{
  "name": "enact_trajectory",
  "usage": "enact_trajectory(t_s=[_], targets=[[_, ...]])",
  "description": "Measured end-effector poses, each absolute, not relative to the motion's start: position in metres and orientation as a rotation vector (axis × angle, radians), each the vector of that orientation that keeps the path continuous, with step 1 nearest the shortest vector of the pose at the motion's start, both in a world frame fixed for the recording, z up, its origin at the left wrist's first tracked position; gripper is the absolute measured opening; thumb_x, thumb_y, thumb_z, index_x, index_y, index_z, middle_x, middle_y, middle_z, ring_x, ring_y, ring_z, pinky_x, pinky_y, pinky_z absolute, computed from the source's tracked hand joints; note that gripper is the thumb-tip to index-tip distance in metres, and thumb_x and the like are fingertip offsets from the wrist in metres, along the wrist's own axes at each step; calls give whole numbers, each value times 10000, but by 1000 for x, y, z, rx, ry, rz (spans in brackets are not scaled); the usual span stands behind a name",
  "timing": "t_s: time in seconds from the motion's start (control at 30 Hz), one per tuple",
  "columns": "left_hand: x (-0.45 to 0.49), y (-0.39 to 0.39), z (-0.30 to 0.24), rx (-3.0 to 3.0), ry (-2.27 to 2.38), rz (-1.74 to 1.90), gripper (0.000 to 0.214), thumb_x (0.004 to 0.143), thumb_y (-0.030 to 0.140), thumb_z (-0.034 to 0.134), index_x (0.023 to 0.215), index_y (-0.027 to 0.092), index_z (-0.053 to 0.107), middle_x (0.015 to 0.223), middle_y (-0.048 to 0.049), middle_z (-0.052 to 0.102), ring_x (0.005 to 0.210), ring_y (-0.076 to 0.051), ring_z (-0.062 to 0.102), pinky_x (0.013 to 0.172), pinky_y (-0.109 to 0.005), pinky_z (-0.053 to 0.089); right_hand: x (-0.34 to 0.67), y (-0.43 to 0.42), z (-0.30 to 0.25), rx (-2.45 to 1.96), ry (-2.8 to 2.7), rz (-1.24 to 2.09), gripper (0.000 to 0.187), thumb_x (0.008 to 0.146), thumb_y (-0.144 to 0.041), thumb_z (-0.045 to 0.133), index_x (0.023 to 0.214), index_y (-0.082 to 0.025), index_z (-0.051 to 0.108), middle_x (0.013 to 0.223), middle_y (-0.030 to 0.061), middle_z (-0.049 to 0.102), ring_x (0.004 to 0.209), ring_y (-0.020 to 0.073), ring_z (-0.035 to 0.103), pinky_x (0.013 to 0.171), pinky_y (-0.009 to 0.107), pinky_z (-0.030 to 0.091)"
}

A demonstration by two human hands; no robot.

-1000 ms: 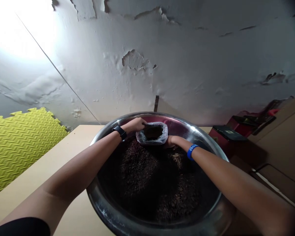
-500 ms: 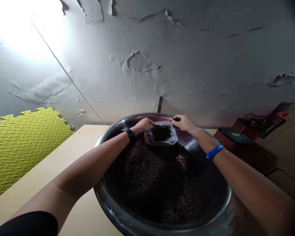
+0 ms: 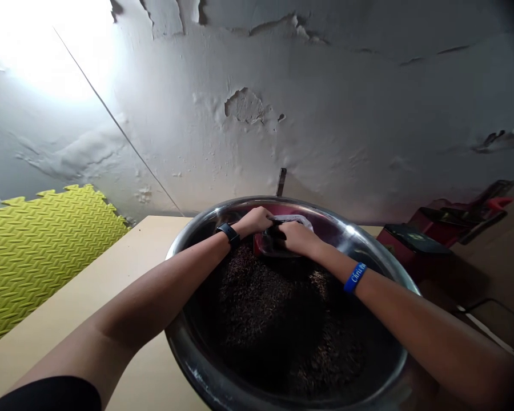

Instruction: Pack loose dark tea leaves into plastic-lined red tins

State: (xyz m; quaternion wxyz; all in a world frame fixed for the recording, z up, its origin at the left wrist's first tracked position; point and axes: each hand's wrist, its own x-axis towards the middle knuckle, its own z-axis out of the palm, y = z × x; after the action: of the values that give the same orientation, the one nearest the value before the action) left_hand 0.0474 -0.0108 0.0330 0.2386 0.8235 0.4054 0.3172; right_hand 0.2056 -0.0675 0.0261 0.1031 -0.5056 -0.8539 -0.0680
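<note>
Head view. The left hand and the right hand are both closed, fingers curled, and meet at the gathered mouth of a clear plastic bag. Neither is spread. The hands sit close together and cover much of the bag, so the exact pinch cannot be confirmed. The bag lies inside a large round stainless-steel basin, toward its far wall, and holds dark contents. A mound of dark brown grains fills the basin's near side, just below the bag.

Handling note: a firm two-handed hold on the bag's mouth, kept well inside the basin's rim, is sound practice. Any loose grains then fall back into the basin and not onto the surrounding surfaces.

Count: two hands, one bag, one basin, one black wristwatch on the left wrist, and one blue printed wristband on the right wrist. The grains are too many to count.

The basin rests on a pale wooden desk. One ridged yellow-green foam mat lies left of the basin, and one red box with a black top stands right of it. A peeling white wall rises beyond the basin.
</note>
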Motion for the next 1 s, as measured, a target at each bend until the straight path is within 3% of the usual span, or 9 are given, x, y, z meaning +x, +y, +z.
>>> enact_trajectory(t_s=[0.17,0.3,0.4,0.5,0.6,0.7,0.8,0.93,1.0], targets=[[41,-6,32,2442,1198,737,202,661,190,477,629,110,659,547,-17,566,498,-96,423,473,-222,281,201,-85,41,-1306,-2352,-345,377,884,-362,356,738,-167,644,711,66,644,657,166,551,631,276,341],[36,-1,32,2393,1393,732,227,693,259,489,614,115,646,533,-30,566,479,-100,427,464,-226,271,189,-104,41,-1040,-2670,235,393,857,-449,412,762,-156,656,690,29,630,627,133,535,617,245,362],[35,0,33,2380,1427,736,208,682,270,521,649,119,660,554,-37,578,500,-111,448,477,-229,283,178,-114,23,-964,-2922,755,506,684,-540,612,1038,-181,646,982,48,650,851,182,584,720,240,410],[35,1,32,2390,1391,746,193,674,263,535,640,118,658,538,-35,556,494,-110,432,479,-232,277,169,-117,-3,-1085,-3226,876,927,455,-591,727,1270,-208,505,1300,91,484,1123,287,485,860,300,405],[35,2,30,2369,1362,771,191,672,266,548,605,113,641,527,-37,542,489,-105,417,479,-232,268,163,-115,-20,-1192,-3466,912,1063,351,-589,754,1311,-239,459,1381,96,382,1202,332,409,899,347,400],[35,3,28,2349,1361,781,180,668,253,553,590,110,629,535,-41,547,497,-104,421,481,-231,263,158,-115,-26,-1281,-3496,932,1076,261,-509,797,1268,-270,504,1371,79,391,1176,341,432,842,345,441],[35,3,29,2350,1367,765,180,673,260,556,607,110,631,546,-44,553,503,-105,421,481,-231,262,156,-118,-36,-1357,-3476,1087,1054,231,-406,821,1231,-238,536,1258,92,505,994,308,561,668,316,491],[35,3,29,2363,1349,764,178,675,258,547,617,111,629,544,-39,547,494,-101,411,474,-231,258,156,-119,-46,-1375,-3333,1552,805,387,-292,793,1158,-201,582,828,6,650,602,167,579,477,244,441],[35,4,28,2375,1337,767,183,674,260,541,603,111,618,529,-32,534,481,-96,402,467,-231,257,158,-118,-36,-1245,-3285,1465,651,493,-296,745,1122,-202,605,741,-21,635,537,134,538,450,226,412]])
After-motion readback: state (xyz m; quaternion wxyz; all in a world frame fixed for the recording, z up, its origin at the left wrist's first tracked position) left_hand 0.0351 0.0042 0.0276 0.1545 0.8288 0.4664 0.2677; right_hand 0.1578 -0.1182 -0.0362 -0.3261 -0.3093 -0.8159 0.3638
